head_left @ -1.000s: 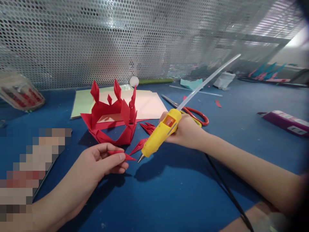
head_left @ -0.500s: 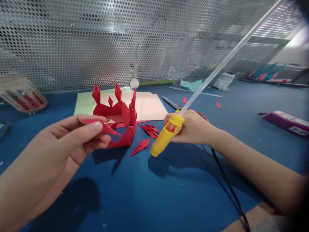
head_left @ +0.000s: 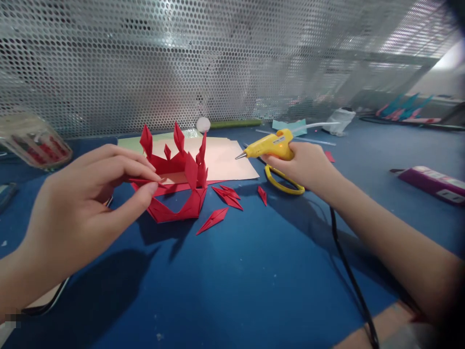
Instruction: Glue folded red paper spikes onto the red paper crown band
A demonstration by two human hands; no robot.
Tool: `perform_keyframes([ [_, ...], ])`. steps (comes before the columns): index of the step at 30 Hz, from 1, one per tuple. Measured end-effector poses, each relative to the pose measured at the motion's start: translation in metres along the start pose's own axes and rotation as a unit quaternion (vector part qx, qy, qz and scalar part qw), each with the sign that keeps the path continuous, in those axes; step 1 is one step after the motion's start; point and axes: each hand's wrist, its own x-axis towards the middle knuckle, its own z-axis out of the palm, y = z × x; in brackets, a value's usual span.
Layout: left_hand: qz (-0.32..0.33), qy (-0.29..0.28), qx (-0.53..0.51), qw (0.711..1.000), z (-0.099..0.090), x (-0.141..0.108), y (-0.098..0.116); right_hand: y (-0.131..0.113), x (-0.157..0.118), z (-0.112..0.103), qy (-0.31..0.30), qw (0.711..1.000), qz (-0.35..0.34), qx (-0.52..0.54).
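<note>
Between thumb and fingers, my left hand (head_left: 90, 203) pinches a folded red paper piece (head_left: 143, 181), seen nearly edge-on. Just behind it stands a red paper crown (head_left: 178, 208) with diamond-shaped points rising from its band. My right hand (head_left: 308, 162) grips a yellow glue gun (head_left: 269, 146), its metal nozzle pointing left towards the crown and a clear glue stick (head_left: 316, 127) sticking out of its back. Several loose folded red pieces (head_left: 214, 220) lie on the blue table right of the crown. A smaller red piece (head_left: 262, 196) lies below the glue gun.
Yellow-handled scissors (head_left: 283, 183) lie under my right hand. Pale paper sheets (head_left: 228, 162) lie behind the crown. A clear jar (head_left: 36, 140) is at left, a purple-cased power strip (head_left: 432, 184) at right. A black cord (head_left: 348, 271) trails beneath my right arm. Perforated metal (head_left: 218, 63) walls the back.
The glue gun has turned from pointing down at me to lying level, nozzle leftward, and moved back a little. My left hand has rotated, tipping the red piece edge-on.
</note>
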Motion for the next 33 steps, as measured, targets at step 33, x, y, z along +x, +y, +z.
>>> perform_keyframes([
  [33,0.136,-0.153,0.075,0.976,0.019,-0.01,-0.001,-0.072,-0.096,0.028,0.127,0.751,-0.64,0.105],
])
